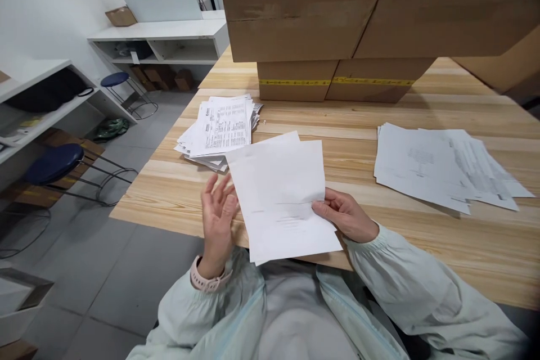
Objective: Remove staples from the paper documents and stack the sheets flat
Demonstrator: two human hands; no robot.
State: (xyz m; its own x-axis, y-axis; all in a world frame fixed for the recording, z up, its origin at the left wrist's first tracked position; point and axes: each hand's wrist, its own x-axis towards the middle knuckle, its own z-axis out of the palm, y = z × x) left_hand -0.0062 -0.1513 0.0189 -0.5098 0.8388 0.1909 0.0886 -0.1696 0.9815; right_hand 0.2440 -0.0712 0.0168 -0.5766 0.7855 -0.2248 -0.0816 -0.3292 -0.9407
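Two or more overlapping sheets of paper (282, 197), mostly white with faint print, are held over the table's front edge. My right hand (343, 214) pinches their right side, thumb on top. To the left of the sheets is my left hand (219, 211), fingers apart and palm turned inward, close to the paper's edge with nothing in its grasp. Beyond it lies an untidy stack of printed papers (225, 126), lines of text facing up. Over on the right, a second, fanned-out pile of papers (439, 166) rests on the wood.
Large cardboard boxes (304, 11) are stacked at the back of the wooden table (354, 118). Blue-topped stools (54, 163) stand on the grey tiled floor to the left, beside white shelves (181, 31). An open box (21, 298) is at lower left.
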